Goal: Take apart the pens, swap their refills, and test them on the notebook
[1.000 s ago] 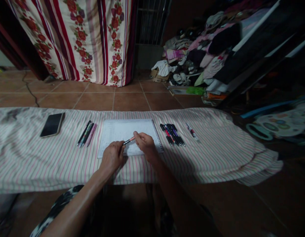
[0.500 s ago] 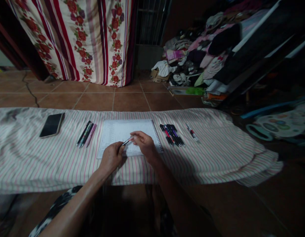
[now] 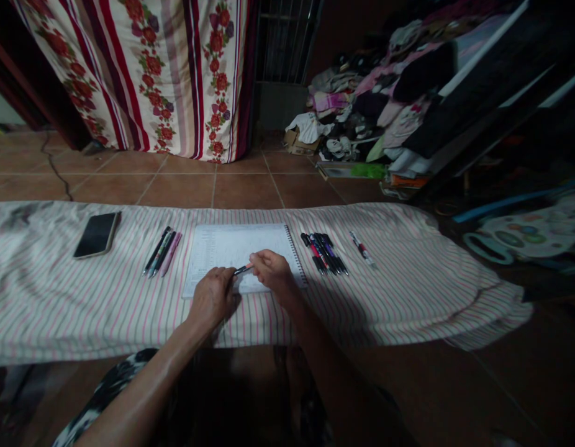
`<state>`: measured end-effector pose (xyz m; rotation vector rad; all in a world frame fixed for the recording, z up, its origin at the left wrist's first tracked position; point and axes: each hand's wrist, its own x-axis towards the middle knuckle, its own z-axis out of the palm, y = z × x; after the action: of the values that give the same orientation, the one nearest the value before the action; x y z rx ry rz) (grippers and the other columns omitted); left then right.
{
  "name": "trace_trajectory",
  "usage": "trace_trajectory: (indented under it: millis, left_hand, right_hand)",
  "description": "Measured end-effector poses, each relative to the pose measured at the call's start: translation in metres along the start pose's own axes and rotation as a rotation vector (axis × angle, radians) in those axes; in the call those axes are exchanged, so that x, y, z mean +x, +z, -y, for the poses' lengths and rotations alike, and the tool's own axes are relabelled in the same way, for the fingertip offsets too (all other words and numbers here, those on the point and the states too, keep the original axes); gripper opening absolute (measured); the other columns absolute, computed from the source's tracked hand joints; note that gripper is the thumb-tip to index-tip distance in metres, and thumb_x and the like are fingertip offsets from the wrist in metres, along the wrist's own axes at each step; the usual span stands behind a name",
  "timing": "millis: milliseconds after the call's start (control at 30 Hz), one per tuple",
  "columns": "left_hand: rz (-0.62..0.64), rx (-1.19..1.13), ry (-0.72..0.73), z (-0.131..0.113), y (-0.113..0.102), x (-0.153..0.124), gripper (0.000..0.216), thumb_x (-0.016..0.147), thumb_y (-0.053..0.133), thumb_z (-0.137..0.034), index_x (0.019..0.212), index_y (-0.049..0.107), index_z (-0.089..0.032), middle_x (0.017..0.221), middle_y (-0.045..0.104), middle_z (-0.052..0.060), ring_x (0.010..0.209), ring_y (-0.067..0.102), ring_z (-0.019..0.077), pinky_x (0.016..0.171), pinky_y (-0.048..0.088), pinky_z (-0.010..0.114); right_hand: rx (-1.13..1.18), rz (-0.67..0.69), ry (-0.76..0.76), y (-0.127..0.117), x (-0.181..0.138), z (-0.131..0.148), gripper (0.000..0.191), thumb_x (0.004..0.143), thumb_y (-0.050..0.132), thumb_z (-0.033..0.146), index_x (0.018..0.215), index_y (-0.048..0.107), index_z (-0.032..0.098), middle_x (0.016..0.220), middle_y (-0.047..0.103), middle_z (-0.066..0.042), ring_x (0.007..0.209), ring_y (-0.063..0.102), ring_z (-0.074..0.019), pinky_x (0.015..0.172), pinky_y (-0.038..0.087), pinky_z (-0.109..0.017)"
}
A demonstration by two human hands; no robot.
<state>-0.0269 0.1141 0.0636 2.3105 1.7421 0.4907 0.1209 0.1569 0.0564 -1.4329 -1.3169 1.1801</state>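
Note:
Both my hands are closed on one slim dark pen [image 3: 243,269], held level over the lower part of a spiral notebook [image 3: 231,242]. My left hand [image 3: 213,293] grips its left end, with the fingertips partly hidden. On the other end, my right hand [image 3: 271,270] pinches with thumb and fingers; an orange-pink patch shows beside the fingertips. The notebook lies open with its coil on the right, and its page bears faint print. To its left is a small row of pens [image 3: 162,252], one of them pink. A bunch of several dark pens [image 3: 325,254] lies to its right.
A phone [image 3: 97,235] lies at the left on the striped cloth [image 3: 408,292]. Alone at the right is a white, red and black pen [image 3: 361,249]. Beyond are a floral curtain [image 3: 171,81], a tiled floor [image 3: 243,190] and a heap of clothes [image 3: 362,105].
My left hand has turned so its back faces up more, and my right fingers have shifted along the pen. An orange-pink part and dark section now show between the hands.

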Motion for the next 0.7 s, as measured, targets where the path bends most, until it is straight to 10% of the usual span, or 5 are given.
trace_trajectory:
  millis: [233,700]
  left_hand:
    - [0.047,-0.122,-0.122,-0.003,-0.005,0.003,0.027,0.087,0.037,-0.02,0.1,0.059,-0.014,0.09,0.066,0.008,0.087,0.059,0.0211,0.074,0.042,0.029]
    - [0.043,-0.1,-0.136,0.004,-0.008,0.003,0.026,0.087,0.038,-0.022,0.1,0.06,-0.017,0.093,0.067,0.007,0.091,0.061,0.0201,0.077,0.043,0.029]
  right_hand:
    - [0.112,0.036,-0.083,0.005,-0.002,-0.002,0.023,0.073,0.047,0.036,0.089,0.047,0.02,0.064,0.059,0.003,0.044,0.046,-0.0082,0.039,0.033,-0.019]
    - [0.224,0.155,-0.059,0.001,-0.007,0.012,0.007,0.071,0.052,0.02,0.078,0.051,0.019,0.072,0.064,-0.001,0.071,0.064,-0.0126,0.057,0.049,-0.021]
